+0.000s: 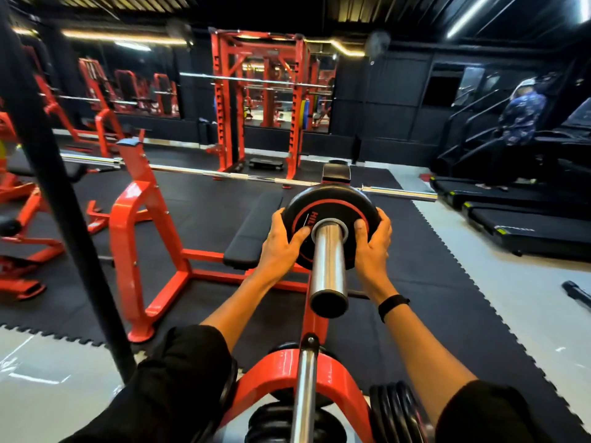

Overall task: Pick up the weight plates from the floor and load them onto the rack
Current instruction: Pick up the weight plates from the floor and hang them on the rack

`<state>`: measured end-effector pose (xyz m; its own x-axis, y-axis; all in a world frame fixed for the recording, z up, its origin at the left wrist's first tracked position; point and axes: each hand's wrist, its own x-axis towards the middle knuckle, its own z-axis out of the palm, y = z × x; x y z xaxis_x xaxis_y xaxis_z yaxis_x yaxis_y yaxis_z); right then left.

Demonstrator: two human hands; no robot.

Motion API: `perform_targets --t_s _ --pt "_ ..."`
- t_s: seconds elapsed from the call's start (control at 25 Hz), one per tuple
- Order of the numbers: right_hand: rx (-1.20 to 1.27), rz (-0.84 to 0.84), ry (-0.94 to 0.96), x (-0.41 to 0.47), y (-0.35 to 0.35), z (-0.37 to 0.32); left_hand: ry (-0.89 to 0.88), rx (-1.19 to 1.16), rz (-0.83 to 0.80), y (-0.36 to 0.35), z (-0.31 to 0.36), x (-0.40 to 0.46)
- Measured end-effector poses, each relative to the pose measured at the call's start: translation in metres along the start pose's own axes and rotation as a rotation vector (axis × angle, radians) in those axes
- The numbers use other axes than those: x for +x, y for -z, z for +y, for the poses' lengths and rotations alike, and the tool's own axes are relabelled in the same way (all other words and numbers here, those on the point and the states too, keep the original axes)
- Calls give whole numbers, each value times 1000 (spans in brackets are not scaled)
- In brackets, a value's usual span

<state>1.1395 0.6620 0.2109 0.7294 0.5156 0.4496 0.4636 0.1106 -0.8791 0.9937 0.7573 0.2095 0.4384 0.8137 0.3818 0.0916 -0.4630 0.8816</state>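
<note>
2 hands [281, 241] [372, 243] around plate [329, 203] on peg [328, 266]

Approach to the chrome sleeve [328, 263] is open from both sides; the left hand [281, 241] and right hand [372, 241] flank it without contact. The weight plate [331, 225] fills the sleeve's far part and blocks passage beyond. To the left, the black pole [60, 199] and the red bench frame [140, 238] narrow the way. Below, the red rack arm [287, 378] and stored plates [396, 410] crowd the near space, apparently packed close together. The floor mat [447, 282] to the right lies open.
</note>
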Motion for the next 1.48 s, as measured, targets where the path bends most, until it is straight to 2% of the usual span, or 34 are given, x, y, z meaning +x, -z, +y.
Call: perform_targets --t_s 0.2,0.32,0.4,0.56,0.64,0.76,0.92,1.04,1.28,1.48 --pt "17 -125 30 0 14 5 86 54 21 -4 9 -13" --pt "45 -193 -180 -28 12 35 128 49 36 -4 4 -49" --pt "85 -231 -374 -64 -3 53 242 -17 100 3 -10 -81" --pt "148 -492 -516 -140 -54 53 412 -48 300 41 -40 -162" --pt "199 -678 -490 -178 -75 33 481 -14 405 72 -48 -208" --pt "251 -1067 -440 -250 -107 -17 575 39 646 142 -47 -309" --pt "252 -1403 -341 -346 -131 -79 680 90 898 211 -33 -434" --pt "233 -1590 -285 -420 -143 -109 710 125 1017 245 -23 -515" --pt "200 -1825 -256 -574 -141 -169 793 82 1152 296 -6 -661" --pt "123 -1975 -197 -653 -137 -183 861 83 1212 325 -1 -725"
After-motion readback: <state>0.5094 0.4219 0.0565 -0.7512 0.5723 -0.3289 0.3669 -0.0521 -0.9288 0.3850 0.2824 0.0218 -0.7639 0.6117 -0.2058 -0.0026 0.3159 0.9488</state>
